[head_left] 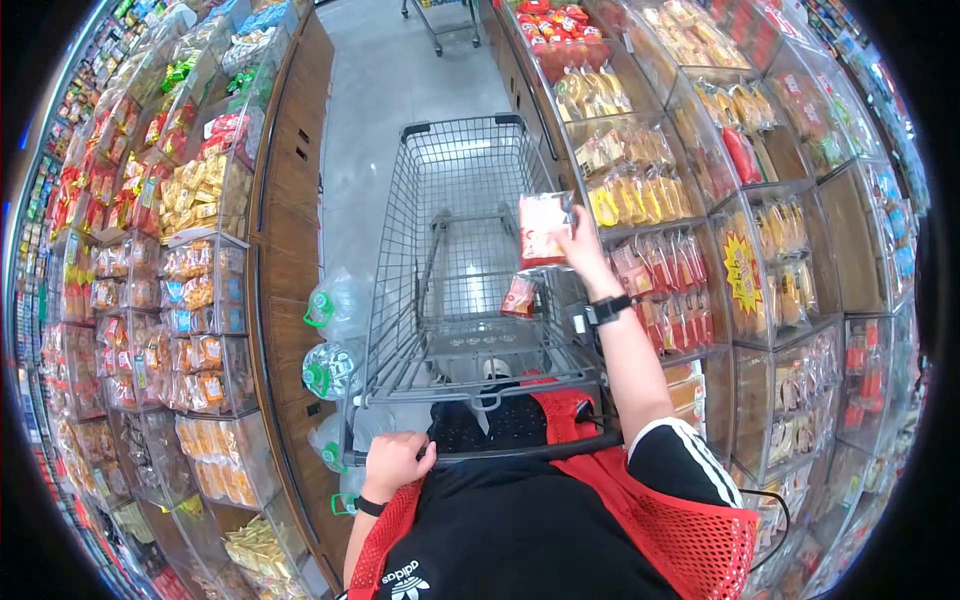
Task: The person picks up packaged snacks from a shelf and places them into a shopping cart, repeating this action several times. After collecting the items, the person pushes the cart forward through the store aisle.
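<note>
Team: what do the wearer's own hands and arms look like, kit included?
Both hands bare. Left hand: plain black wristband. Right hand: chunkier black strap, small pale piece on one side. Right arm: short black sleeve, white stripes. Red mesh vest over black shirt, white adidas logo.

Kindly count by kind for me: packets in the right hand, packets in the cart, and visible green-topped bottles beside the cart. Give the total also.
Held packet, right hand: 1
Loose packet, in cart: 1
Green-topped bottles: 4
Total: 6
</note>
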Demonstrator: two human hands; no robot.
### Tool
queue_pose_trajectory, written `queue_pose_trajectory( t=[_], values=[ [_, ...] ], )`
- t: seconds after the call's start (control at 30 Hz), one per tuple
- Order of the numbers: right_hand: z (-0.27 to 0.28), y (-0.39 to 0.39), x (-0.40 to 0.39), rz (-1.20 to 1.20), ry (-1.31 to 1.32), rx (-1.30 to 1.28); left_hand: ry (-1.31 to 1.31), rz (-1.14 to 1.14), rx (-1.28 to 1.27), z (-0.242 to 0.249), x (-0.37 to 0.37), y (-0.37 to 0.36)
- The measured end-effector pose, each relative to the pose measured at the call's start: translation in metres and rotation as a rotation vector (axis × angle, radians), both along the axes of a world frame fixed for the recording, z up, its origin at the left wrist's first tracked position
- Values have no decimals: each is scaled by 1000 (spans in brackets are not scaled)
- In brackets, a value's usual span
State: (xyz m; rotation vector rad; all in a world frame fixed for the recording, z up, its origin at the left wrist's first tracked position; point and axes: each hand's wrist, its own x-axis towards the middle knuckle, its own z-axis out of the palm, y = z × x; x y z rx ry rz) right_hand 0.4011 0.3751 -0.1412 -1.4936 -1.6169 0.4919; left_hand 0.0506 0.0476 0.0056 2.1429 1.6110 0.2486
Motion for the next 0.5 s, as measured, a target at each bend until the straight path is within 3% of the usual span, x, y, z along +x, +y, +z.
queue_pose_trajectory(
  t=[0.07,0.13,0.2,0.33,0.4,0.5],
  values=[
    [26,-20,-19,5,-30,-506,3,1,-7,2,1,2],
    [24,-31,-18,60,-381,-780,-1,3,-4,4,3,3],
    [-14,-33,4,248,-641,-747,-12,2,8,5,3,4],
    [67,-30,9,153,-345,-732,-26,-9,10,3,2,5],
    [119,-37,14,68,-433,-672,-35,-2,-35,5,1,4],
    [141,-53,42,64,-538,-538,-53,-30,60,4,1,6]
  ],
)
